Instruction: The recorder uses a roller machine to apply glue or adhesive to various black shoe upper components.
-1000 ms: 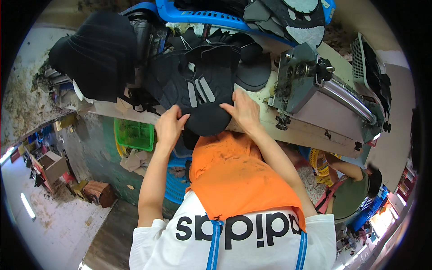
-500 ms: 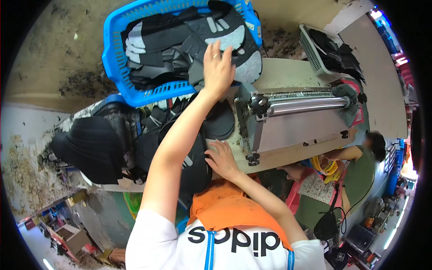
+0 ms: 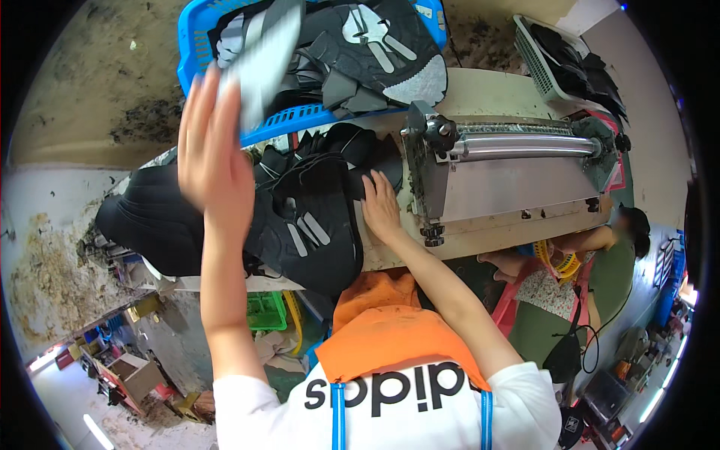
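My left hand [image 3: 214,154] is raised over the left part of the bench, smeared by motion. A blurred pale-grey and dark flat piece [image 3: 266,64], seemingly a shoe upper, is at its fingers, in front of the blue basket. The exact grip is hidden. My right hand [image 3: 381,206] lies on the bench edge, fingers stretched out, their tips touching dark flat pieces [image 3: 386,161]. Left of it a black shoe upper [image 3: 307,225] with grey strips lies flat. More black-and-grey uppers [image 3: 412,56] fill the basket.
The blue basket [image 3: 289,118] stands at the back. A roller machine [image 3: 525,148] sits to the right, with a pale crate [image 3: 541,71] of black pieces behind it. Stacked black pieces [image 3: 150,217] lie left. A seated co-worker [image 3: 611,277] is at the right.
My left hand has moved left from the basket, with a grey piece now at its fingers. My right hand has shifted forward along the bench edge; the whole view has shifted slightly.
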`<state>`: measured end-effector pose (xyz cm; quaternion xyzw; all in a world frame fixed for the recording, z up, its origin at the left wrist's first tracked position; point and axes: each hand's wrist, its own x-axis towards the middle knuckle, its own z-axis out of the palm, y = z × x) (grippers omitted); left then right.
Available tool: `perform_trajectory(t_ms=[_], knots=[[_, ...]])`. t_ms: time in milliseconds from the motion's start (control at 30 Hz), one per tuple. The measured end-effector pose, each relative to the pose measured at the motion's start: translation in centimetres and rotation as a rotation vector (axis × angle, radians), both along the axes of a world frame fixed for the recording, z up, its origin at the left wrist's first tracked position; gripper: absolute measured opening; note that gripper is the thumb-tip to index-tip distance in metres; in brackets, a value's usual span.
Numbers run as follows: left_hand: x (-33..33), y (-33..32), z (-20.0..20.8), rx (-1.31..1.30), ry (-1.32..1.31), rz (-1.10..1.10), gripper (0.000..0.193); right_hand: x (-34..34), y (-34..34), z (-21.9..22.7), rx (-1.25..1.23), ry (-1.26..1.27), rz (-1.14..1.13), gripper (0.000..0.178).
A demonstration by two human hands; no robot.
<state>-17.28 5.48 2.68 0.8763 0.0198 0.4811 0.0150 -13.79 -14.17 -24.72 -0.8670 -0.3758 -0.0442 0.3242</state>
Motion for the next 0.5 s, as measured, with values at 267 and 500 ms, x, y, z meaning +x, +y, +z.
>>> perform_trajectory(t_ms=[267,500], knots=[[-19.5,-15.0,-17.3,-0.411,0.791,0.173,0.038,0.8,1.9,-3.2,-0.102,-0.099,-0.017,0.025],[-19.6,-15.7,-15.9,-0.868,0.554,0.121,0.061,-2.3,-0.7,4.3,0.237,0.244,-0.028,0.013]])
